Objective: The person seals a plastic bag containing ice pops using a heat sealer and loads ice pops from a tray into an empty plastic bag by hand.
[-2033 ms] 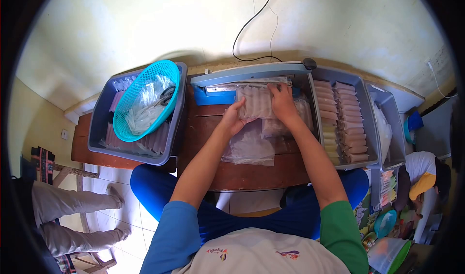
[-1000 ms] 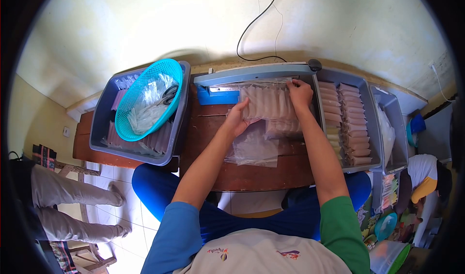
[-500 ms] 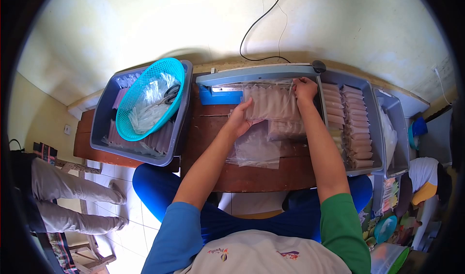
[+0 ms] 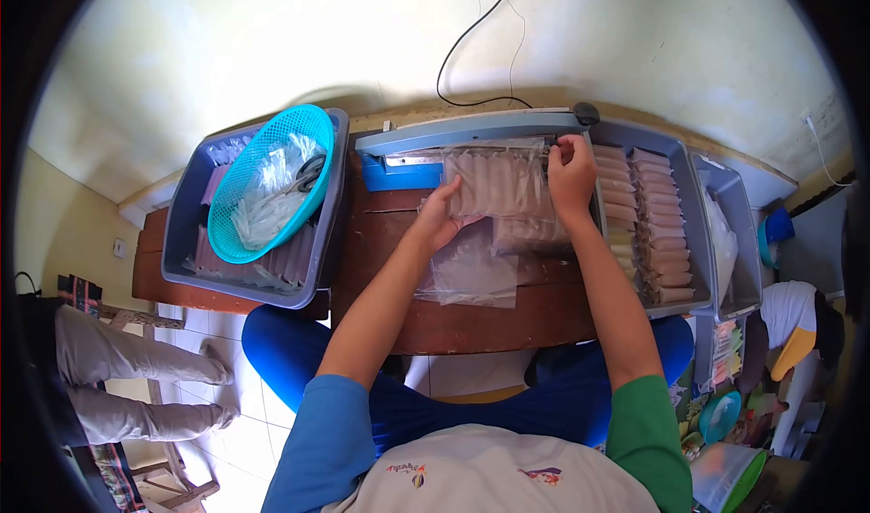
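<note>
A clear plastic bag packed with a row of pale brown filled tubes lies in front of the long grey sealer-like bar. My left hand grips its left side, thumb on top and fingers underneath. At the bag's upper right edge, my right hand has its fingers curled in; whether plastic is between the fingertips is hidden. Another filled bag sits partly under the first one. Closer to me, flat empty-looking clear bags rest on the brown wooden table.
A grey bar device with a blue base spans the back. At left, a turquoise basket of clear plastic and scissors sits on a grey tub. Right, a grey tub holds tube rows. Other people are on both sides.
My right hand has turned more upright and shifted slightly right relative to the bag's upper corner. My left hand keeps its hold on the bag. The whole view has shifted slightly.
</note>
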Action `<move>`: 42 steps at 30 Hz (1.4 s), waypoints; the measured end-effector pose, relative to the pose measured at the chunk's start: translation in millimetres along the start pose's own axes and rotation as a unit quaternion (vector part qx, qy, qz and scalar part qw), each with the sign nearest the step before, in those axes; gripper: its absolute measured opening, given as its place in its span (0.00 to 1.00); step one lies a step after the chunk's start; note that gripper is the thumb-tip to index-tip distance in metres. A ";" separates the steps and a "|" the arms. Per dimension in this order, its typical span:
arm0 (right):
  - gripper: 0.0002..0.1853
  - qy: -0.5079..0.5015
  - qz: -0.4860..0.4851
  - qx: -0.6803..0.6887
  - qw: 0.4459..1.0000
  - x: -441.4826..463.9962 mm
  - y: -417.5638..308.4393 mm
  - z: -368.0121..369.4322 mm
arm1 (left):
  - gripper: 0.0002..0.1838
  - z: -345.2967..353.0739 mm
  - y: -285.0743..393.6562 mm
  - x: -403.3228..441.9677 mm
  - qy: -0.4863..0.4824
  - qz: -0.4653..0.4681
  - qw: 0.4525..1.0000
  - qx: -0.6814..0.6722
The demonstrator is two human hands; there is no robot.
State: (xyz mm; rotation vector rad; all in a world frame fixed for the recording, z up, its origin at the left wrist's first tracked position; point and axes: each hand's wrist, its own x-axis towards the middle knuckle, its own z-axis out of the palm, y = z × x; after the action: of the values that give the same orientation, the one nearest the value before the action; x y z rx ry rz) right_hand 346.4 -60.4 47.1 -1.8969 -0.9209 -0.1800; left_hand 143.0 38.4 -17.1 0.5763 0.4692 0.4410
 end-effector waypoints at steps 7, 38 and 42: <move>0.26 0.067 -0.262 -0.139 0.953 8.3 -3.2 -22.8 | 0.23 -4.2 -1.9 1.8 -0.009 -0.003 1.000 -0.016; 0.28 -0.017 -0.226 -0.293 0.929 5.0 24.5 -18.6 | 0.25 -9.7 -2.9 4.3 0.001 -0.001 1.000 -0.023; 0.28 -0.020 -0.224 -0.293 0.929 7.3 26.0 -18.1 | 0.25 -7.8 -2.5 4.0 0.008 0.000 1.000 -0.015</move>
State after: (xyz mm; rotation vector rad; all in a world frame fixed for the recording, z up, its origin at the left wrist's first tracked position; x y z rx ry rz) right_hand 373.5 -77.5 41.4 -2.1947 -1.4380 -0.7660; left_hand 142.7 41.7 -25.6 0.5449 0.4773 0.4523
